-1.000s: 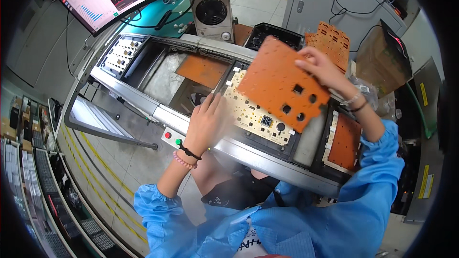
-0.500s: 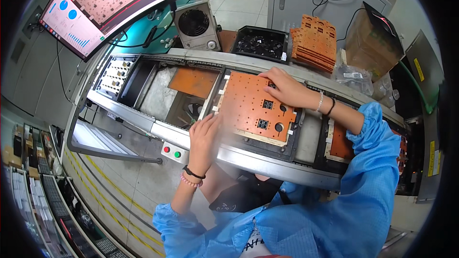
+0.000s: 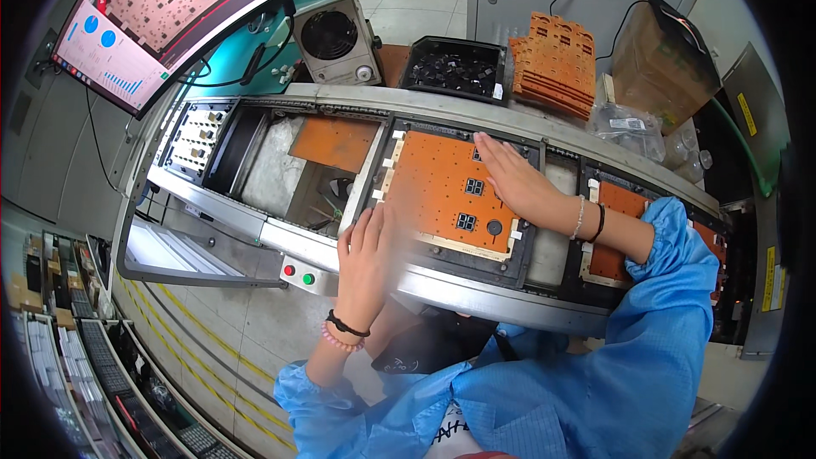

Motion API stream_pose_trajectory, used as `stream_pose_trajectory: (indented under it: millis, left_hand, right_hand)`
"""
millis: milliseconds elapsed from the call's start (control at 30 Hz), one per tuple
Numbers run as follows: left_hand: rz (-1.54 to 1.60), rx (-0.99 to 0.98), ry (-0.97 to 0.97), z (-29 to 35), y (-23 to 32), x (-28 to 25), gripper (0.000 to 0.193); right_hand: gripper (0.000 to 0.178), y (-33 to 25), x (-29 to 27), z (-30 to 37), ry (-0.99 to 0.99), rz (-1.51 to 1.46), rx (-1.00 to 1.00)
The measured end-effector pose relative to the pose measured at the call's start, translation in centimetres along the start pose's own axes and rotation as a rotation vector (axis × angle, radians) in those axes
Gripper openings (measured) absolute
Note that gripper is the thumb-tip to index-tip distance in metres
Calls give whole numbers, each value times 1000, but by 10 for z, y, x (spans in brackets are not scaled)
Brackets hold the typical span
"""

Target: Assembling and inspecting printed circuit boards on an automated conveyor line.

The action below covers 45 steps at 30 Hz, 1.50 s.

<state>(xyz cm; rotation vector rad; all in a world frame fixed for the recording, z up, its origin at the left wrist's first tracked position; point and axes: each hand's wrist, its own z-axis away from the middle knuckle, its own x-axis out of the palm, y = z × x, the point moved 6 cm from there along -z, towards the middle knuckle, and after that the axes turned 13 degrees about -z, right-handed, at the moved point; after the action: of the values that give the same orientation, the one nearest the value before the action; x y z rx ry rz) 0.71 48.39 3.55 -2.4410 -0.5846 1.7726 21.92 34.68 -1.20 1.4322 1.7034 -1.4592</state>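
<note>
Apparently, the flat right hand [image 3: 520, 184] steadies the orange sheet [image 3: 432, 183] mid-frame; left hand [image 3: 365, 259] open too, neither gripping anything.

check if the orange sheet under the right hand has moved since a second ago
Yes: against the black frame, the orange sheet has moved left, toward the person and down; raised and tilted earlier, it now lies over the cream board.

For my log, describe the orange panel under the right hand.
The orange panel is a flat, stiff-looking, roughly rectangular sheet with small dark spots. Larger openings show digit displays and a round dark part. It lies over a cream board in a dark frame. The right hand rests flat across its far right.
</note>
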Motion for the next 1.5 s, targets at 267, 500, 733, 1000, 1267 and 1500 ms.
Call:
stream_pose_trajectory:
  millis: [267,500,733,1000,1267,1500]
  left_hand:
    - [50,19,-5,4,-2,-2,53]
    - [520,-50,25,7,-7,-7,54]
    - [187,-66,-35,6,11,-8,56]
    - [43,-8,-24,3,17,-6,56]
    - [70,7,-26,4,17,-5,56]
    - [56,-1,-47,7,19,-3,65]
  right_hand:
    - [67,1,1,10,-20,41,23]
    - [68,-26,-8,29,8,80,96]
    - [65,-30,-8,36,24,196,82]
    - [65,-29,-7,40,10,235,110]
    - [63,-25,-3,42,-13,275,101]
    - [46,-10,-62,37,121,-19,58]
